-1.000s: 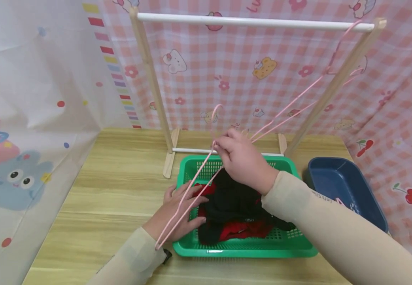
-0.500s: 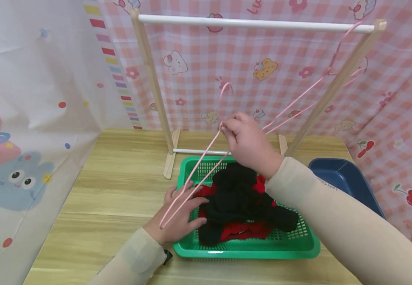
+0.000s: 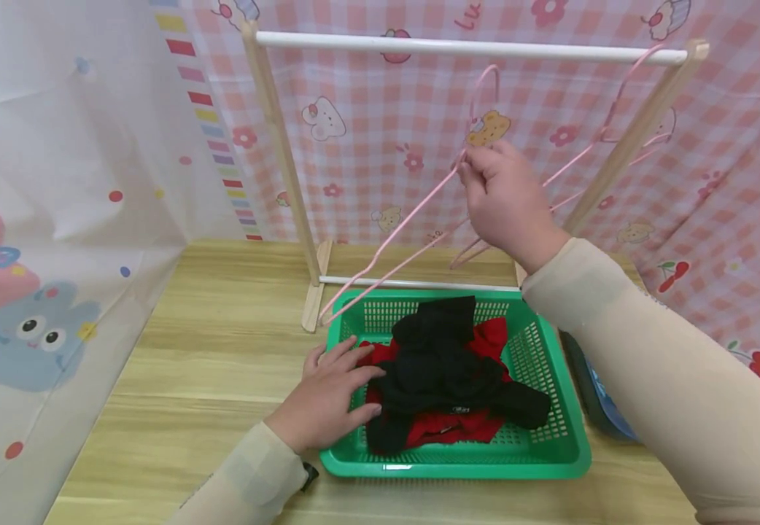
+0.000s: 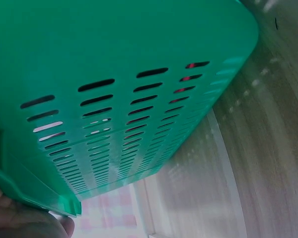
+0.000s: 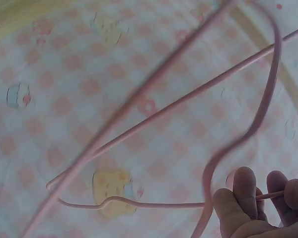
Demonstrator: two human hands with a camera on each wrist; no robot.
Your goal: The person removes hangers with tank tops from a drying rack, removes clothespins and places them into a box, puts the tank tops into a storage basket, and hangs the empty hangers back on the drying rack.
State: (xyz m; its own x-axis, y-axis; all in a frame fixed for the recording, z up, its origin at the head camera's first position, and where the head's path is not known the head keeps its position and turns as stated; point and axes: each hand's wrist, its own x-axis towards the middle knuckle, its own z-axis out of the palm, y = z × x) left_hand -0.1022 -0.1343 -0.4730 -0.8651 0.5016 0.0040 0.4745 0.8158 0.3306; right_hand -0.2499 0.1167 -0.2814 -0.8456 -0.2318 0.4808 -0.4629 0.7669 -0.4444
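Note:
In the head view, a thin pink clothes hanger (image 3: 419, 209) hangs tilted in the air, its hook just below the rack's top bar. My right hand (image 3: 511, 204) pinches it near the neck; in the right wrist view, fingers (image 5: 244, 186) and thumb close on its wire. My left hand (image 3: 327, 397) rests on the left rim of a green plastic basket (image 3: 452, 470), fingers spread and reaching over the clothes. Black and red clothes (image 3: 446, 372) lie crumpled inside the basket. The left wrist view shows the slotted basket wall (image 4: 124, 39) and part of the hand beneath its rim.
A wooden rack with a white top bar (image 3: 472, 47) stands behind the basket. A second pink hanger (image 3: 616, 106) hangs at its right end, partly behind my right hand. To the right, my forearm mostly hides a blue tub (image 3: 606, 401). A checked curtain (image 3: 367, 160) closes the back.
My right hand has lifted the hanger up and to the right, toward the rack's top bar. The left hand stays on the basket rim.

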